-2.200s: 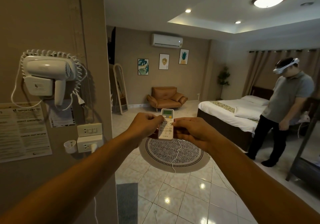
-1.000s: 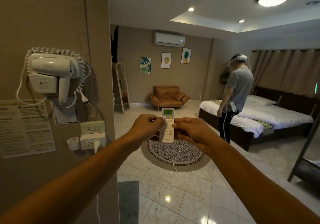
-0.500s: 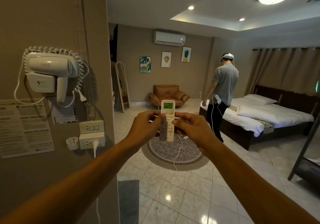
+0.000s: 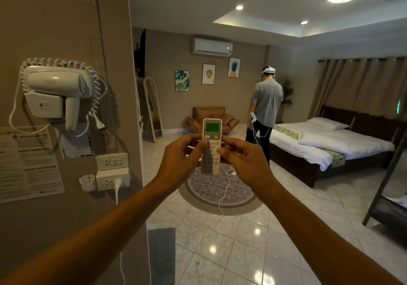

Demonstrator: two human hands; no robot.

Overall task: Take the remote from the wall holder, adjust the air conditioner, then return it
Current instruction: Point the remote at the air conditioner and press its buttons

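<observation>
The remote (image 4: 211, 146) stands upright at arm's length in front of the person, its lit green screen at the top and clear of the fingers, its lower half pinched between both hands; the left hand (image 4: 182, 159) is closed around the left edge with the thumb lying across the upper buttons, and the right hand (image 4: 242, 161) is closed on the right edge, fingers curled behind the body. Judging by its look — a slim white plastic bar — it should be light and rigid, smooth enough to slip if held by the fingertips alone, so the long side edges are the sound places to grip, leaving the button face free for a thumb and the top end aimed at the air conditioner (image 4: 212, 46), which hangs high on the far wall straight beyond it; a drop onto the floor tiles (image 4: 253, 251) could crack the casing or spring the battery door, though that is a guess. The small white cup-shaped holder (image 4: 87, 182) beside the wall sockets (image 4: 112, 180) looks like the place for its return — it would go in bottom end first.
</observation>
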